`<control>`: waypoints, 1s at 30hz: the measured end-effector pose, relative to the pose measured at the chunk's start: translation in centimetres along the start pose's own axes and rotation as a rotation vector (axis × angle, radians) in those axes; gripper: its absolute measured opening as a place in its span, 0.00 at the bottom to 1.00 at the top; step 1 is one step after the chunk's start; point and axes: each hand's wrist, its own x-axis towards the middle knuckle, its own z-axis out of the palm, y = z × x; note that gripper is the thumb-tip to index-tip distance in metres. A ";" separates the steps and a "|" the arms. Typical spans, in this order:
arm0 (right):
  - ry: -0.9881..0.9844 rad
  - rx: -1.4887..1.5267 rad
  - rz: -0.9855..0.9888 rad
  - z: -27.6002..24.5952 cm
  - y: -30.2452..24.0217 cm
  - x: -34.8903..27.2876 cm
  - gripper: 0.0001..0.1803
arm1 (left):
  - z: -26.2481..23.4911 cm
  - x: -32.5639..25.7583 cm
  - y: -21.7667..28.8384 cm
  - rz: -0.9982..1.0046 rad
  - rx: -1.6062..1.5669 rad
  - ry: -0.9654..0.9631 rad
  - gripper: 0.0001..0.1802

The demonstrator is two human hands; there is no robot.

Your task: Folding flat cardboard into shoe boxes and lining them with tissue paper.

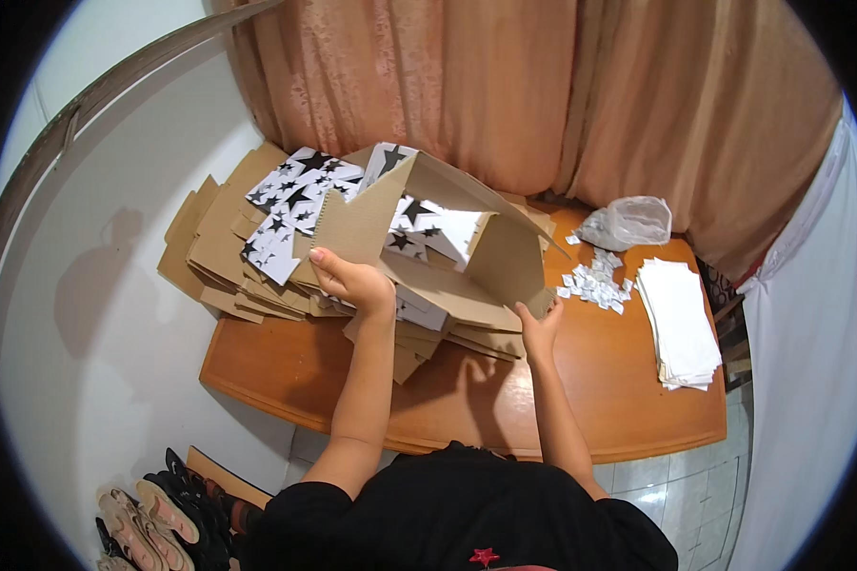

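Both my hands hold up a partly folded cardboard box [509,262] above the table. Plain brown board shows on its inside, and its end flaps stand out at angles. My left hand [354,284] grips the left end by the lower edge of a flap, thumb in front and fingers mostly hidden behind. At the lower right corner, my right hand [540,328] pinches the board with its thumb on the near side. Behind and under the box lie star-patterned white-and-black cartons [300,205] on a pile of flat brown cardboard [229,224].
On the wooden table [628,400], a stack of white paper sheets [678,324] lies at the right. Small white packets [595,284] are scattered beside a clear plastic bag [628,224]. A curtain [428,86] hangs behind; shoes [167,514] stand on the floor at lower left.
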 end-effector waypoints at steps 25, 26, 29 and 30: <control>-0.115 -0.107 0.146 -36.8 7.6 3.0 0.16 | -9.8 -28.7 -1.8 -0.555 0.077 -0.206 0.14; -0.118 -0.105 0.150 -37.0 8.3 3.4 0.16 | -10.0 -28.7 -1.8 -0.521 0.084 -0.288 0.13; -0.176 -0.194 0.111 -37.6 10.3 4.1 0.23 | -11.5 -28.8 -2.0 -0.606 0.101 -0.304 0.16; -0.163 -0.213 0.102 -37.7 10.7 4.2 0.25 | -11.9 -28.8 -2.1 -0.668 0.103 -0.306 0.17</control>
